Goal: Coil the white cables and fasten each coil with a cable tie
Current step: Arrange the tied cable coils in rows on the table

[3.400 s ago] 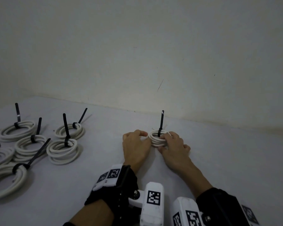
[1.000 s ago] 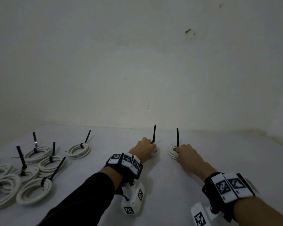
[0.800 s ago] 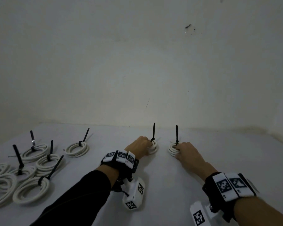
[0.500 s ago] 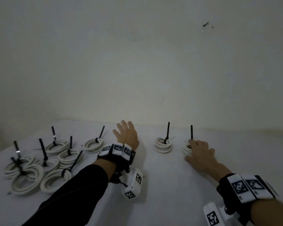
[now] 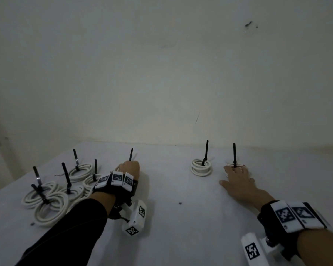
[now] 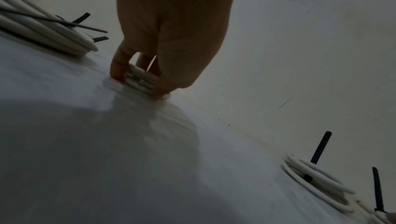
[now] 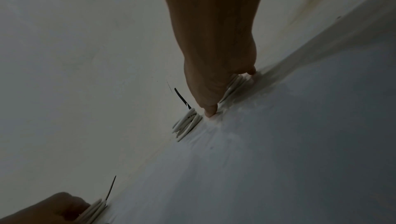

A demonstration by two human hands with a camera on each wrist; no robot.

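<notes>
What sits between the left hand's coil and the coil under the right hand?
One tied coil lies on the table between them, beside the right hand and apart from the left hand. Otherwise only bare surface shows.

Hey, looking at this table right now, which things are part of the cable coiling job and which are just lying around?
Part of the job:
- coil under the left hand, held at
- coil under the right hand, seen at
- free tied coil between the hands
- pile of tied coils at left

Just lying about:
- small dark speck on the table
- dark mark on the wall
</notes>
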